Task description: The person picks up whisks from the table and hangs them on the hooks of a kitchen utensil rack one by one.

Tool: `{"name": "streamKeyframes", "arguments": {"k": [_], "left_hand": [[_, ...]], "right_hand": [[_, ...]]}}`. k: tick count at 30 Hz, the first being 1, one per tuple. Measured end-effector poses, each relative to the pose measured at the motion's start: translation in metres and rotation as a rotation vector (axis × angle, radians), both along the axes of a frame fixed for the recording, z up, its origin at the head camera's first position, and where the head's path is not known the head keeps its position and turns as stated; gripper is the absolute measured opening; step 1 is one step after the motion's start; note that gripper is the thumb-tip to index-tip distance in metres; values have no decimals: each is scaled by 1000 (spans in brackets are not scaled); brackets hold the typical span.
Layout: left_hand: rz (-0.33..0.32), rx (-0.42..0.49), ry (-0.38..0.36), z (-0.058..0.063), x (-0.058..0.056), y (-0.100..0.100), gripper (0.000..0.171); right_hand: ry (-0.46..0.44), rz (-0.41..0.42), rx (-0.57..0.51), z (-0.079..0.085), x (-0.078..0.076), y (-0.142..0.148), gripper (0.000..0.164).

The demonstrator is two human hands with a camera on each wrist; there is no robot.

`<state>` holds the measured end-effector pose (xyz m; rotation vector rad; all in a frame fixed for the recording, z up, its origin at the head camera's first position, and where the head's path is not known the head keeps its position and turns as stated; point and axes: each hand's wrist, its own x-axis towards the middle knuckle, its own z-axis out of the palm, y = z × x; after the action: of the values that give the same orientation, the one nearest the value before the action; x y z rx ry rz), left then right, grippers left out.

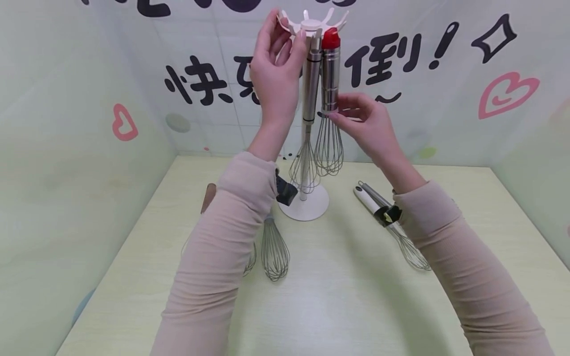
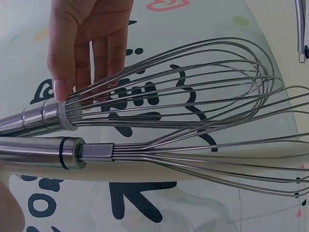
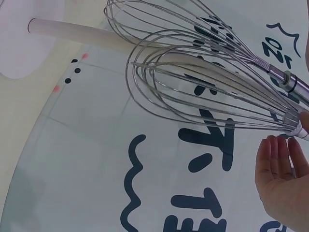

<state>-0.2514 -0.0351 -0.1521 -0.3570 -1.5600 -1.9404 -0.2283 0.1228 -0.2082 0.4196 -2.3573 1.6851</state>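
Head view: My left hand (image 1: 278, 64) is at the top of the white stand (image 1: 313, 211); its thumb and curled fingers pinch the hook ring (image 1: 310, 24). My right hand (image 1: 365, 116) pinches the lower end of the handle of the red-topped whisk (image 1: 330, 74) between thumb and fingers. This whisk is upright, wires down, with its red end just beneath the ring; I cannot tell whether it is hooked. Beside it, near the pole, the steel whisk (image 1: 311, 84) also points wires down. On the surface (image 1: 334, 296), a loose whisk (image 1: 275, 252) lies left of the base, near a brown handle (image 1: 208, 197) partly covered by my left sleeve (image 1: 213, 257). A white-handled whisk (image 1: 367, 200) lies right of the base, alongside a steel handle (image 1: 376, 193).

Left wrist view: My right thumb presses the collar of the red-topped whisk; the other fingers extend behind the wires, with gaps between them.

Right wrist view: Both upright whisks cross in front of the pole. My right fingers are close together, and the thumb is at the collar, partly cut off by the frame edge.
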Motion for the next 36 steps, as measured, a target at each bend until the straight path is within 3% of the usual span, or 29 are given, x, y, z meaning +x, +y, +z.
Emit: {"name": "streamKeyframes", "arguments": {"k": [11,18,26,36], "left_hand": [[142,-10,40,-7,11,12,52],[143,-42,62,-9,14,19,52],[105,26,62,-4,18,25,58],[154,64,56,2,19,32,59]], "right_hand": [[11,-31,35,-3,2,18,36],[-14,-68,78,-13,5,43,37],[-69,-105,143,-37,12,76,41],[-190,-119,220,-78,13,117,49]]}}
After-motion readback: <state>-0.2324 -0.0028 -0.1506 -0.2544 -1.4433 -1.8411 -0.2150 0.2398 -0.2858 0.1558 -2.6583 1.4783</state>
